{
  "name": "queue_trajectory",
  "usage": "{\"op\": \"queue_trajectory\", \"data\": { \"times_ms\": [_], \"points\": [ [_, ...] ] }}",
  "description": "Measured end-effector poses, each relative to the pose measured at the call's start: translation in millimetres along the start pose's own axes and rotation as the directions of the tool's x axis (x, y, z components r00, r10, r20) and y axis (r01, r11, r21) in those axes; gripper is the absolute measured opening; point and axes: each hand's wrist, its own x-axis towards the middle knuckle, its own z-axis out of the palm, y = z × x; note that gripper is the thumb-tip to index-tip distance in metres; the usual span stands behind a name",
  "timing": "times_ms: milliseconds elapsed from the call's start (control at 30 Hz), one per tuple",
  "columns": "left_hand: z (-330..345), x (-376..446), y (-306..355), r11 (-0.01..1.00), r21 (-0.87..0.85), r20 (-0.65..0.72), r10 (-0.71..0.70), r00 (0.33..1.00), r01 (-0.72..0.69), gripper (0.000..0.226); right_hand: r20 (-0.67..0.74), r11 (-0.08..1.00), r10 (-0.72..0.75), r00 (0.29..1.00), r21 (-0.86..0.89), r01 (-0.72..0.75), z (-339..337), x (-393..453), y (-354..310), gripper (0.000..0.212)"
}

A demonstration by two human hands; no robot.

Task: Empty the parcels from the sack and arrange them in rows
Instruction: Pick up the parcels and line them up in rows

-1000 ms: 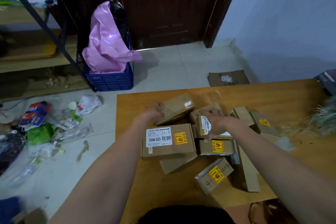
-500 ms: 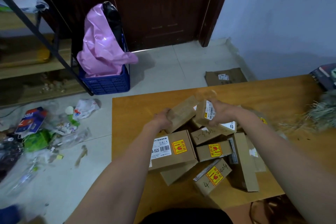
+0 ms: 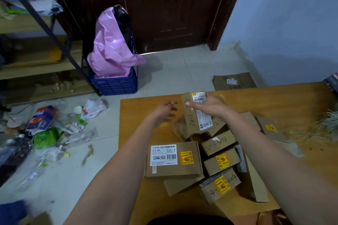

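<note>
Brown cardboard is seen on the parcels [image 3: 173, 160], several marked with yellow stickers [image 3: 185, 158] printed in red, and one with a white label [image 3: 163, 155]. The bench [image 3: 139, 115] is orange-brown wood. A pink bag [image 3: 109, 45] is set in a blue crate [image 3: 115, 84].

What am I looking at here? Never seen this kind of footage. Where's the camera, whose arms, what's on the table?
There is no machine: a person works with bare hands, and the single camera sits on their head, looking forward and down, so the arms come in from the bottom of the picture.

The wooden table carries a loose pile of cardboard parcels, not yet in rows. The biggest one has a white label reading 12V4A-5525 and a yellow sticker.

The right hand grips a small parcel, lifted and tilted above the pile. The left hand holds nothing, fingers relaxed, beside it.

On the floor behind are litter, a blue crate with a pink bag, and a dark door.
</note>
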Motion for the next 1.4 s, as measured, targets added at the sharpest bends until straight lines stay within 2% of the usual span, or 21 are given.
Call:
{"op": "queue_trajectory", "data": {
  "times_ms": [33,67,133,167,233,300,400,467,600,767,900,1133,1400],
  "points": [
    [-8,-4,3,0.996,-0.086,0.030,0.021,0.999,-0.019,0.039,0.003,1.000,0.015,1.000,0.021,-0.015,7,2,-7,0.101],
    [-16,-8,6,0.989,-0.140,0.063,0.048,0.997,-0.039,0.043,0.005,0.999,0.025,1.000,0.041,-0.025,15,1,-16,0.085],
    [-31,-13,6,0.983,-0.173,0.097,0.083,0.992,-0.065,0.051,-0.001,0.995,0.049,0.999,0.089,-0.049,31,5,-30,0.057],
    [-38,-14,4,0.983,-0.168,0.093,0.087,0.992,-0.070,0.055,0.001,0.991,0.062,0.998,0.118,-0.061,40,7,-38,0.053],
    [-51,-18,-3,0.985,-0.153,0.066,0.089,0.994,-0.078,0.060,-0.001,0.966,0.090,0.996,0.243,-0.087,61,17,-51,0.052],
    [-62,-20,-13,0.987,-0.147,0.030,0.071,0.997,-0.066,0.055,-0.014,0.927,0.117,0.993,0.361,-0.104,82,26,-63,0.051],
    [-81,-24,-30,0.985,-0.169,-0.055,0.012,0.998,-0.021,0.039,0.070,0.909,0.099,0.993,0.399,-0.119,108,33,-81,0.050],
    [-93,-25,-43,0.977,-0.213,-0.126,-0.036,0.991,0.008,0.035,0.148,0.905,0.081,0.986,0.404,-0.135,125,36,-91,0.063],
    [-115,-22,-68,0.972,-0.233,-0.198,-0.072,0.978,0.024,0.032,0.217,0.948,0.063,0.974,0.292,-0.127,160,49,-99,0.075],
    [-131,-3,-94,0.992,-0.104,-0.367,-0.109,0.924,0.076,0.031,0.178,0.964,0.082,0.981,0.237,-0.124,201,72,-99,0.064],
    [-140,11,-105,0.991,-0.029,-0.443,-0.133,0.887,0.134,0.029,0.153,0.982,0.072,0.986,0.163,-0.097,227,96,-99,0.048],
    [-159,37,-116,0.979,0.015,-0.483,-0.170,0.859,0.202,0.032,0.153,0.998,0.046,0.987,0.022,-0.050,252,128,-110,0.038],
    [-178,56,-108,0.981,-0.016,-0.498,-0.175,0.850,0.193,0.031,0.095,0.997,0.074,0.993,0.024,-0.077,258,145,-132,0.039]
  ]
}}
